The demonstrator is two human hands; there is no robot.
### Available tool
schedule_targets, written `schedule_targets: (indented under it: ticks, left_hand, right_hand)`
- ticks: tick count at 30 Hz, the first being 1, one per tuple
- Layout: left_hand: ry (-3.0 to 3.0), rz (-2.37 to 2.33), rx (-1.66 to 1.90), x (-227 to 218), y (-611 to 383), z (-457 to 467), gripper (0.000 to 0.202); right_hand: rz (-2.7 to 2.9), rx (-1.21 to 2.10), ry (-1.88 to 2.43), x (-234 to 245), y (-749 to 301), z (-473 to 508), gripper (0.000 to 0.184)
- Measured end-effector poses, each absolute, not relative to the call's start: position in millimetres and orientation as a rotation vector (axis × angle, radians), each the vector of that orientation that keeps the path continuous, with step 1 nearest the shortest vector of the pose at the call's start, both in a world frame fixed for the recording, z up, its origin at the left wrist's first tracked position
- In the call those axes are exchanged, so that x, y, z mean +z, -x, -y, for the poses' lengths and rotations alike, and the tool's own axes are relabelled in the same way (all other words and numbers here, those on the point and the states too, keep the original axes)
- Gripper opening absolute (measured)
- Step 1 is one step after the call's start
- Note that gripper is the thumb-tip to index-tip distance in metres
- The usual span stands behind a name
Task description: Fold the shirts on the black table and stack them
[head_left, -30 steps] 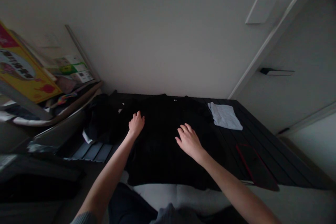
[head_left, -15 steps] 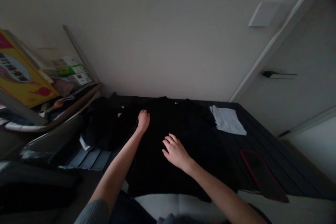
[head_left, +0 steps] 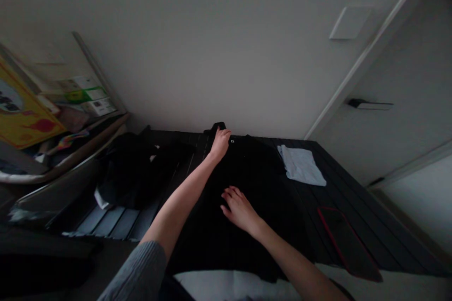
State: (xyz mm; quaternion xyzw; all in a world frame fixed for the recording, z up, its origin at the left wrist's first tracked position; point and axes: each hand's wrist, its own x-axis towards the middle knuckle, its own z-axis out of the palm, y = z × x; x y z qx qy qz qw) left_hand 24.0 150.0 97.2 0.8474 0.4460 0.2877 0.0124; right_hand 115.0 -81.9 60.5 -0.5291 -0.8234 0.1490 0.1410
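Observation:
A black shirt [head_left: 261, 188] lies spread in front of me, with a small white label [head_left: 232, 141] at its neck. Near the collar, my left hand [head_left: 221, 143] is closed on the shirt's left shoulder, and a fold of the cloth stands up behind the fingers. My right hand [head_left: 240, 207] rests palm down over the middle of the shirt, fingers slightly bent and apart. The dark cloth hides where the folded layer ends.
A dark slatted table [head_left: 353, 188] carries a folded light cloth [head_left: 303, 164], a red-edged phone-like slab [head_left: 349, 244] and a heap of black clothing [head_left: 127, 169]. A wall stands behind, a door handle [head_left: 370, 104] at right, and a yellow box [head_left: 28, 113] at left.
My left hand has moved right and away from me, carrying the shirt's left side inward and baring table slats there. My right hand has stayed nearly in place on the shirt.

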Motion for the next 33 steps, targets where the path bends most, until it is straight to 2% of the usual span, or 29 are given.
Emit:
schedule_targets:
  ticks: [6, 9, 13, 22, 29, 33]
  left_hand:
    - [-2.714, -1.193, 0.312, 60.1, -64.0, -116.4, 0.055]
    - [-2.648, -1.243, 0.18, 44.2, -54.0, -102.6, 0.061]
    - [-2.534, -1.384, 0.164, 38.3, -28.3, -89.2, 0.062]
    - [-2.397, -1.667, 0.238, 45.2, 38.5, -19.6, 0.053]
    - [-2.258, -1.89, 0.207, 63.1, 69.0, 46.7, 0.057]
    - [-2.141, -1.986, 0.055, 78.0, 80.0, 82.7, 0.055]
  right_hand:
    - [2.381, 0.448, 1.513, 60.9, -130.3, 81.0, 0.033]
    - [2.37, 0.45, 1.517, 61.8, -134.8, 79.0, 0.03]
    - [2.323, 0.463, 1.518, 61.9, -134.4, 77.1, 0.025]
    - [2.284, 0.497, 1.58, 51.5, -128.0, 77.5, 0.033]
    - [2.166, 0.487, 1.621, 47.1, -127.9, 70.5, 0.035]
    - [2.139, 0.479, 1.658, 46.5, -123.5, 57.4, 0.041]
